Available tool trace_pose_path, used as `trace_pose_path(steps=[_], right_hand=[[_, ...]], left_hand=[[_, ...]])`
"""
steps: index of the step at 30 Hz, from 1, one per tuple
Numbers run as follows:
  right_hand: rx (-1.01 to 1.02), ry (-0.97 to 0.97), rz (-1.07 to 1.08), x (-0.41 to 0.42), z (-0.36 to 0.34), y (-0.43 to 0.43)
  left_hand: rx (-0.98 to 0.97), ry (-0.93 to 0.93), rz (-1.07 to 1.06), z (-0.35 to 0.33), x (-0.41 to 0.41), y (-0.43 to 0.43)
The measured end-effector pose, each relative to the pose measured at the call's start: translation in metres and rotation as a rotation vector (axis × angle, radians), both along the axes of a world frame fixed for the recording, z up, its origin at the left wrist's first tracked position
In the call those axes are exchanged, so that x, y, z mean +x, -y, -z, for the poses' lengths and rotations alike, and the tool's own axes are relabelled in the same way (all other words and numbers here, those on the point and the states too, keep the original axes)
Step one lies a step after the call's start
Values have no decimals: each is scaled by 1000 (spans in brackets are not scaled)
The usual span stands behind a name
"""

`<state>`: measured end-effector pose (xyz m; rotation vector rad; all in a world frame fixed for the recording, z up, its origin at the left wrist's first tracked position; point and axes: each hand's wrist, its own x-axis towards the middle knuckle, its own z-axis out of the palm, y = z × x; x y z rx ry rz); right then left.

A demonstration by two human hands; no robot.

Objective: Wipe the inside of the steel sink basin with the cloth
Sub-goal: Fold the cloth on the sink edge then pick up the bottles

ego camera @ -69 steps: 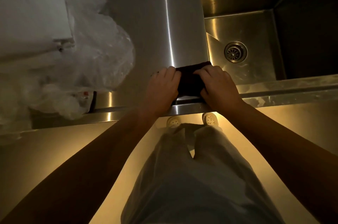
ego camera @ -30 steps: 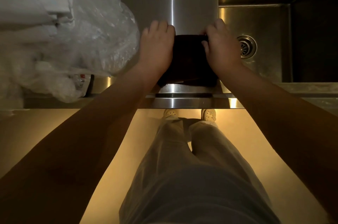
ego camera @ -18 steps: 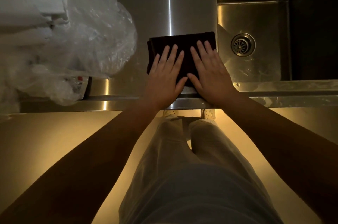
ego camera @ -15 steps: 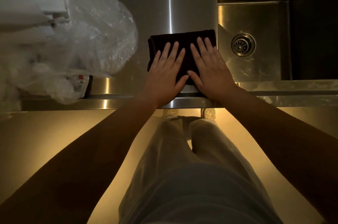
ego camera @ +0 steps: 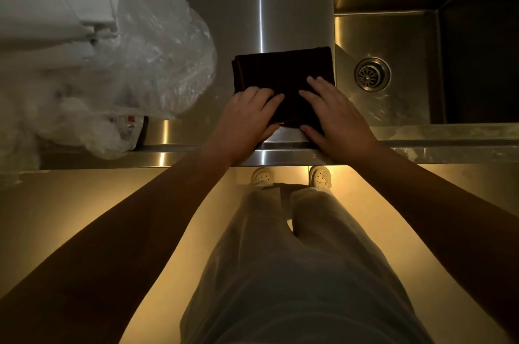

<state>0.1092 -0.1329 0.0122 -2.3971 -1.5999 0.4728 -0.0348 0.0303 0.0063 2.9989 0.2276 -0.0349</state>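
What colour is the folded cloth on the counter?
Very dark, near black, cloth; seen only in the dim head view.

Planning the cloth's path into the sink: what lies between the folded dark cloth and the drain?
In the head view, only the sink basin's left rim and bare steel floor; nothing stands between the cloth and the drain.
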Motion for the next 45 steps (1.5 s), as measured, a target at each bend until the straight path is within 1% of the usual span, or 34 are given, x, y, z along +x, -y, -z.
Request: trace_pose_path(steps=[3,7,11,14,16,20,21,24,26,29,32,36,40,45], right_hand=[[-46,38,-85,5,-3,7],[-99,81,-119,6,-5,2],[-124,70,-74,2,-7,-5],[-57,20,9,3,-15,-6],[-30,3,22,3,-20,-5],[-89,-7,-73,0,-20,8],[-72,-3,-74,-1,-20,11],[92,11,13,-3,-19,6],[130,68,27,-4,-15,-7],[34,118,17,-3,-2,-25],[-95,155,19,-2,14,-27],[-77,168,21,-1,18,-27],[-96,166,24,0,17,-28],[-85,111,24,10,4,-32]], left_hand=[[12,-60,23,-2,2,-2],[45,-122,-13,-9,8,2],[-20,-50,-49,-21,21,0],[-53,30,-14,-26,21,-7],[-88,42,20,-26,14,-10],[-112,-79,96,-17,-9,-13],[-123,-84,92,-17,-14,-12],[-150,7,13,-16,-12,-7],[-118,19,-72,-12,3,-1],[-123,-64,-204,3,24,2],[-108,-117,-211,17,25,-2],[-102,-95,-192,20,25,-5],[-109,-141,-201,14,27,-4],[-116,-211,-246,-8,43,0]])
